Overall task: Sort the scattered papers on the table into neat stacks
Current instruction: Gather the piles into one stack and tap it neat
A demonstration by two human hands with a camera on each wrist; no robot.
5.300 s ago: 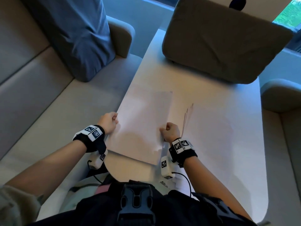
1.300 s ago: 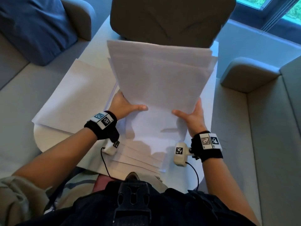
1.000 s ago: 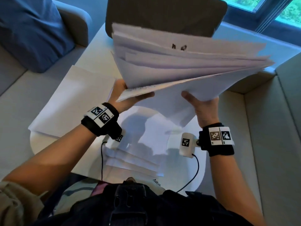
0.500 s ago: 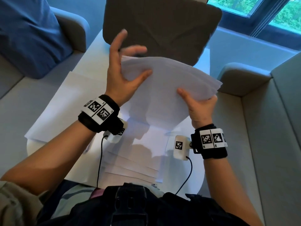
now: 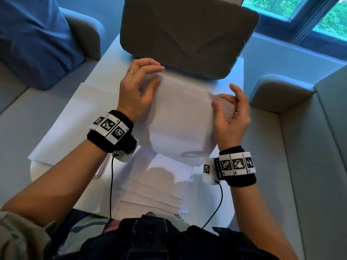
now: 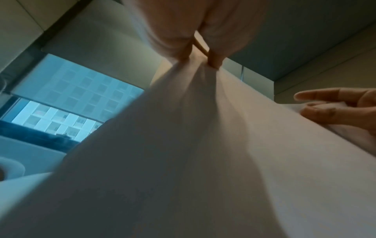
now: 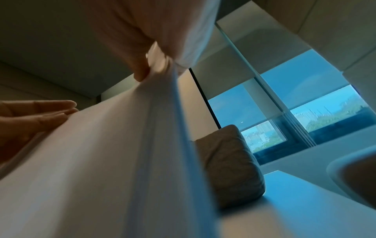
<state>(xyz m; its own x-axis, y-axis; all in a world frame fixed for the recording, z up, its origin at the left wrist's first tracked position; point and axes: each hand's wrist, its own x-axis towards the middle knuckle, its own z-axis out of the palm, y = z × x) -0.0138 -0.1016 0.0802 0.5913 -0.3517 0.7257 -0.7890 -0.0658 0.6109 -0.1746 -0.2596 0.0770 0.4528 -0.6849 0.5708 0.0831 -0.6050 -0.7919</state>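
Note:
A bundle of white papers [image 5: 180, 117] stands nearly upright over the white table [image 5: 110, 53], blurred by motion. My left hand [image 5: 150, 76] grips its upper left edge, thumb in front and fingers curled over the top. My right hand [image 5: 223, 98] pinches the right edge, thumb in front. The left wrist view shows my fingertips [image 6: 213, 62] pinching the sheets and the right hand [image 6: 335, 111] across the bundle. In the right wrist view a fingertip [image 7: 141, 72] nips the sheet edges. A flat stack [image 5: 71, 124] lies at the left. Fanned sheets [image 5: 150, 190] lie under my wrists.
A grey-brown cushion [image 5: 187, 34] sits on the table's far end, just behind the bundle. A blue cushion [image 5: 33, 34] lies on the sofa at the left. A sofa armrest [image 5: 277, 91] is close on the right. Wrist-camera cables [image 5: 111, 184] hang over the fanned sheets.
Half a second ago my left hand was spread above the bundle; now it grips the left edge. The sheets have been drawn into a narrower, squarer bundle and tipped more upright.

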